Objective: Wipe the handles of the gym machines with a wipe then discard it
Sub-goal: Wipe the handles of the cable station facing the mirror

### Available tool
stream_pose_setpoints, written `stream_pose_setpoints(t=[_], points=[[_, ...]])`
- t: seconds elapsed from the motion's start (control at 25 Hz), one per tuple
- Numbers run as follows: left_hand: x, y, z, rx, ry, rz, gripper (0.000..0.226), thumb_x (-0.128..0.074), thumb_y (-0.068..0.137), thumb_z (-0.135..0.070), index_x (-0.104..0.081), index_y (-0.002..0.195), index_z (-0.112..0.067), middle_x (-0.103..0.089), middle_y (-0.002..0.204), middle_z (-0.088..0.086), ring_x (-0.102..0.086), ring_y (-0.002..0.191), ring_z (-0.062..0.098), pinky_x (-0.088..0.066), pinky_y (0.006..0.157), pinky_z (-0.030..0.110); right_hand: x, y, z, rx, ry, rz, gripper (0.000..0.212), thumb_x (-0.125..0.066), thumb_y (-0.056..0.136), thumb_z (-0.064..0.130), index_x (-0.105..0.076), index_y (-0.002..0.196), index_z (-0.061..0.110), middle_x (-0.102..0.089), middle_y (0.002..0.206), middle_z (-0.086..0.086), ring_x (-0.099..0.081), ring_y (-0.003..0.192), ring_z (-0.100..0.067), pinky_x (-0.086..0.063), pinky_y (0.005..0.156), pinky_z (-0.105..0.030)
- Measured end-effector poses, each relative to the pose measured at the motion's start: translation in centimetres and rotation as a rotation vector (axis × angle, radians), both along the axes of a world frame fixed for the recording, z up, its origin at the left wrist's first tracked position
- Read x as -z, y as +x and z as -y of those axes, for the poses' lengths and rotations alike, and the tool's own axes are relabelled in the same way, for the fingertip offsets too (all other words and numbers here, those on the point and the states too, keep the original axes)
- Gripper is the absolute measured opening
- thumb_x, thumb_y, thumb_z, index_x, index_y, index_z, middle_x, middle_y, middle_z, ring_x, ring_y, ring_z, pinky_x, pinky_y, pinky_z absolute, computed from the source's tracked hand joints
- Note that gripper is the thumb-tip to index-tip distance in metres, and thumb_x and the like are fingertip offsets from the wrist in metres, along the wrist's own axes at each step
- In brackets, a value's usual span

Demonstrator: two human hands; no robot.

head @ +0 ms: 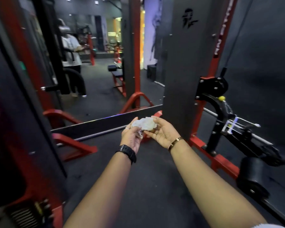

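A crumpled white wipe [144, 123] is held between both hands in front of me, above the dark floor. My left hand [132, 137], with a black watch on the wrist, pinches its left side. My right hand [163, 133], wearing a gold bracelet, cups and grips its right side. A metal bar handle [247, 121] on a cable hangs at the red and black machine [211, 89] to my right, apart from both hands. A short black handle [49, 88] juts from the machine on my left.
A wall mirror [95, 63] ahead reflects a person and a bench. Red frame feet [76, 145] lie on the floor to the left and right. A black roller pad [252, 175] sits low on the right. Dark rubber floor [146, 170] stretches between the machines.
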State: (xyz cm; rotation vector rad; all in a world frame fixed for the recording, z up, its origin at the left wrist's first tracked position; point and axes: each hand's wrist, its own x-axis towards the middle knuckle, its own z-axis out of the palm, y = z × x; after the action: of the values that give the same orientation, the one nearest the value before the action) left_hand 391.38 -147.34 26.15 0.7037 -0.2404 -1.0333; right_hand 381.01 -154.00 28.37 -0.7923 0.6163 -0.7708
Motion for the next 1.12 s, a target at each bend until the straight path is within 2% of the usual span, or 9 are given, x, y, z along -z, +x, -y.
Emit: stream_pose_setpoints(t=[0.08, 0.2, 0.28, 0.4, 0.6, 0.8, 0.96, 1.04, 1.12], points=[[0.0, 3.7, -0.8, -0.097, 0.023, 0.000, 0.049, -0.041, 0.085, 0.017, -0.053, 0.127, -0.006, -0.067, 0.097, 0.013, -0.062, 0.075, 0.018, -0.050, 0.063, 0.022, 0.4, 4.3, 0.2, -0.105, -0.012, 0.002, 0.020, -0.049, 0.094, 0.007, -0.056, 0.112, 0.009, -0.065, 0.102, -0.013, -0.065, 0.088, -0.026, -0.056, 0.074, -0.039], [0.5, 9.4, -1.5, -0.214, 0.051, 0.011, 0.050, -0.039, 0.084, 0.018, -0.053, 0.126, -0.005, -0.067, 0.076, 0.007, -0.054, 0.052, 0.008, -0.040, 0.048, 0.014, 0.4, 10.9, -0.1, -0.252, -0.066, 0.007, 0.024, -0.045, 0.093, 0.001, -0.056, 0.114, 0.006, -0.064, 0.103, -0.014, -0.063, 0.090, -0.025, -0.054, 0.083, -0.038], [0.4, 13.0, -1.7, -0.260, 0.045, 0.027, 0.049, -0.039, 0.084, 0.018, -0.053, 0.126, -0.005, -0.067, 0.081, 0.009, -0.055, 0.056, 0.010, -0.040, 0.049, 0.015, 0.5, 14.9, 0.1, -0.296, -0.074, 0.018, 0.027, -0.043, 0.092, -0.003, -0.055, 0.115, 0.005, -0.064, 0.104, -0.014, -0.063, 0.090, -0.025, -0.053, 0.085, -0.037], [-0.1, 18.2, -1.4, -0.323, 0.019, 0.023, 0.049, -0.039, 0.085, 0.018, -0.053, 0.125, -0.005, -0.065, 0.093, 0.013, -0.060, 0.064, 0.014, -0.048, 0.050, 0.016, 0.3, 20.6, 0.6, -0.353, -0.077, 0.041, 0.033, -0.042, 0.091, -0.006, -0.055, 0.120, 0.003, -0.066, 0.101, -0.011, -0.064, 0.087, -0.022, -0.055, 0.078, -0.032], [-0.5, 25.0, 0.2, -0.364, 0.047, 0.009, 0.050, -0.038, 0.085, 0.019, -0.054, 0.124, -0.006, -0.062, 0.092, 0.013, -0.052, 0.063, 0.012, -0.038, 0.041, 0.010, 0.0, 28.0, 2.6, -0.351, -0.074, 0.055, 0.030, -0.042, 0.089, -0.009, -0.059, 0.107, 0.008, -0.067, 0.099, -0.010, -0.065, 0.083, -0.020, -0.057, 0.068, -0.029], [0.2, 30.3, 2.2, -0.415, 0.042, 0.003, 0.050, -0.039, 0.084, 0.019, -0.053, 0.125, -0.006, -0.063, 0.092, 0.013, -0.057, 0.068, 0.014, -0.043, 0.049, 0.013, 1.0, 34.1, 4.6, -0.358, -0.068, 0.037, 0.032, -0.044, 0.088, -0.014, -0.055, 0.106, 0.010, -0.063, 0.106, -0.012, -0.063, 0.087, -0.024, -0.056, 0.073, -0.032], [0.6, 34.7, 5.3, -0.457, 0.065, 0.049, 0.047, -0.042, 0.086, 0.017, -0.055, 0.125, -0.007, -0.066, 0.091, 0.010, -0.061, 0.064, 0.011, -0.045, 0.046, 0.012, 1.6, 39.0, 7.4, -0.327, -0.116, 0.090, 0.044, -0.051, 0.086, -0.015, -0.046, 0.123, 0.008, -0.056, 0.120, -0.015, -0.062, 0.095, -0.024, -0.057, 0.070, -0.029], [0.1, 37.1, 7.8, -0.484, 0.039, 0.076, 0.045, -0.042, 0.088, 0.017, -0.054, 0.125, -0.006, -0.065, 0.089, 0.010, -0.062, 0.063, 0.011, -0.047, 0.047, 0.013, 1.4, 41.9, 9.6, -0.334, -0.176, 0.095, 0.043, -0.053, 0.085, -0.015, -0.048, 0.123, 0.004, -0.058, 0.118, -0.019, -0.062, 0.097, -0.027, -0.056, 0.077, -0.030], [-0.6, 39.3, 10.3, -0.492, 0.007, 0.116, 0.044, -0.042, 0.089, 0.017, -0.052, 0.125, -0.005, -0.064, 0.092, 0.013, -0.064, 0.070, 0.015, -0.052, 0.057, 0.019, 0.7, 44.5, 11.7, -0.336, -0.273, 0.048, 0.039, -0.056, 0.083, -0.013, -0.052, 0.119, 0.002, -0.061, 0.112, -0.019, -0.062, 0.094, -0.026, -0.055, 0.078, -0.031]])
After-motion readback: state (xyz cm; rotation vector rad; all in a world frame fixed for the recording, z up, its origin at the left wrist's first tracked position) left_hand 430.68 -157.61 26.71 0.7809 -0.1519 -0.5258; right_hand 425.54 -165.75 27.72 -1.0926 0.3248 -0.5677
